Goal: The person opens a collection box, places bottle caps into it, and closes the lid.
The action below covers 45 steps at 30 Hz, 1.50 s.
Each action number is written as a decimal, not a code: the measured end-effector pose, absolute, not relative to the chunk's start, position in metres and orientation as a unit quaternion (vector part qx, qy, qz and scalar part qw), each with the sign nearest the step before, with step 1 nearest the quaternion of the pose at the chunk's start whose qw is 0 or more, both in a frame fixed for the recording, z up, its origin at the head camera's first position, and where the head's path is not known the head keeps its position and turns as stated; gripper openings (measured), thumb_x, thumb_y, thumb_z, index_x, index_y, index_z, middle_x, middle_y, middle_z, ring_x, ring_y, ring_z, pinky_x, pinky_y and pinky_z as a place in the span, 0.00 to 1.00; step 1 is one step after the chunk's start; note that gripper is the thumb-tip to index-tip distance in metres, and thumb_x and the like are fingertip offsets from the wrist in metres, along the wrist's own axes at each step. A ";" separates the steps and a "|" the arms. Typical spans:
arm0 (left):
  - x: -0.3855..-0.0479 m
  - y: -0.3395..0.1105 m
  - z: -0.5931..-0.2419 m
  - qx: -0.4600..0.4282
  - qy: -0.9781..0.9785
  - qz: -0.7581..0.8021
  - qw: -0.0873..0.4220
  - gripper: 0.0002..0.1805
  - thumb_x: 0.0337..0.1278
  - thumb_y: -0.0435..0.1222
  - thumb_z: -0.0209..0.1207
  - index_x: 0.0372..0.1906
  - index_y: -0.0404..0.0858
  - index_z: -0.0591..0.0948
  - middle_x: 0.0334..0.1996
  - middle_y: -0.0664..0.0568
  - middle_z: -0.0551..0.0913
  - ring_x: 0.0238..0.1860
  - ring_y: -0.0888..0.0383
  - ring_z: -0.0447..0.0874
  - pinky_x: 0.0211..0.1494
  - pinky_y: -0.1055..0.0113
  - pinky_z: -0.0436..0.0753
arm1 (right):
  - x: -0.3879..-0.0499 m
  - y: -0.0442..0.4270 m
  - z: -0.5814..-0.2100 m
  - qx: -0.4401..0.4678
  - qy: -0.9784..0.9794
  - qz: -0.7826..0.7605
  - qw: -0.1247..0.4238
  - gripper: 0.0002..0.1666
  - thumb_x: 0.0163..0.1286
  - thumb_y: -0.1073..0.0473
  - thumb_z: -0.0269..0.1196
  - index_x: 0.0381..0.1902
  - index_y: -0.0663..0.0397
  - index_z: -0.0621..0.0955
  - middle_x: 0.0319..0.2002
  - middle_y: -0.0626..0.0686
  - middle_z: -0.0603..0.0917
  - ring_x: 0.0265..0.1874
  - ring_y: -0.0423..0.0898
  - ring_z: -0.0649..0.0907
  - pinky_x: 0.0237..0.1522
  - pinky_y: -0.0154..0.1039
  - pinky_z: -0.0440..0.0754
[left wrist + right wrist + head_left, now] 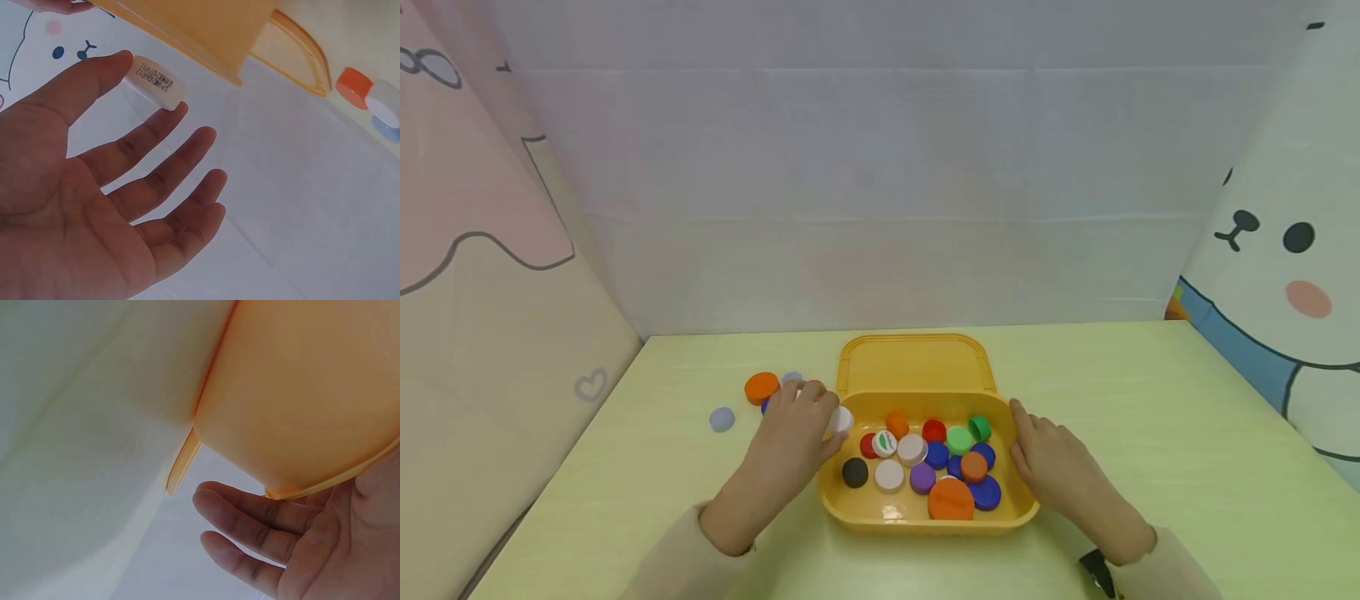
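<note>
My left hand (793, 425) pinches a white bottle cap (156, 84) between thumb and index finger, just above the left rim of a yellow plastic box (925, 527). Small dark print shows on the cap's side, and the other fingers are spread loosely. At the box's right end, my right hand (1060, 462) holds the rim, its thumb at the edge and several fingers along the outside wall. Inside the box lie several bottle caps, among them a large orange cap (951, 500), a purple cap (922, 477), a black cap (854, 472) and a green cap (979, 428).
Behind the box lies a yellow lid (917, 364). Left of it, loose caps rest on the pale table (1150, 400), including an orange cap (762, 388) and a pale blue cap (722, 419); my left hand partly covers others. A white sheet (880, 167) hangs behind the table.
</note>
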<state>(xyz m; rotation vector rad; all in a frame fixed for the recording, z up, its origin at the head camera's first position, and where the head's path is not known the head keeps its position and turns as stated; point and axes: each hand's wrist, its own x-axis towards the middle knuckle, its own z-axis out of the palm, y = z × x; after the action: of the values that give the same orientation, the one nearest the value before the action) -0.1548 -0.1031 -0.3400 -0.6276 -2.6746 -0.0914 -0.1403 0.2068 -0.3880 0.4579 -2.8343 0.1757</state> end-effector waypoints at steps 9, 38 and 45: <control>-0.144 -0.078 -0.349 -0.258 -0.959 -0.017 0.116 0.19 0.41 0.47 0.67 0.35 0.38 0.79 0.37 0.47 0.78 0.45 0.47 0.73 0.49 0.55 0.73 | -0.139 0.207 -0.388 0.161 -0.976 0.058 0.135 0.27 0.63 0.62 0.54 0.57 0.73 0.66 0.39 0.65 0.81 0.33 0.57 0.81 0.38 0.50 0.79; -0.144 -0.066 -0.369 -0.304 -0.952 0.038 0.004 0.21 0.35 0.48 0.70 0.38 0.42 0.82 0.33 0.52 0.78 0.36 0.54 0.68 0.44 0.62 0.69 | -0.138 0.206 -0.386 0.155 -0.978 0.066 0.121 0.28 0.64 0.62 0.53 0.59 0.72 0.66 0.42 0.65 0.81 0.38 0.57 0.81 0.40 0.50 0.79; -0.145 -0.066 -0.370 -0.305 -0.952 0.031 0.006 0.20 0.36 0.47 0.70 0.37 0.42 0.82 0.32 0.53 0.77 0.35 0.55 0.67 0.43 0.62 0.68 | -0.138 0.207 -0.386 0.153 -0.979 0.067 0.120 0.27 0.64 0.62 0.53 0.59 0.72 0.65 0.41 0.65 0.81 0.36 0.57 0.81 0.39 0.50 0.79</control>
<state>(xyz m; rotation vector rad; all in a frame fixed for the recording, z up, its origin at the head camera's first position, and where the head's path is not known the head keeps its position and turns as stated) -0.1447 -0.0664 -0.3699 -0.9547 -2.9797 0.0966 -0.1385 0.2067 -0.3862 0.4481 -2.8602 0.1973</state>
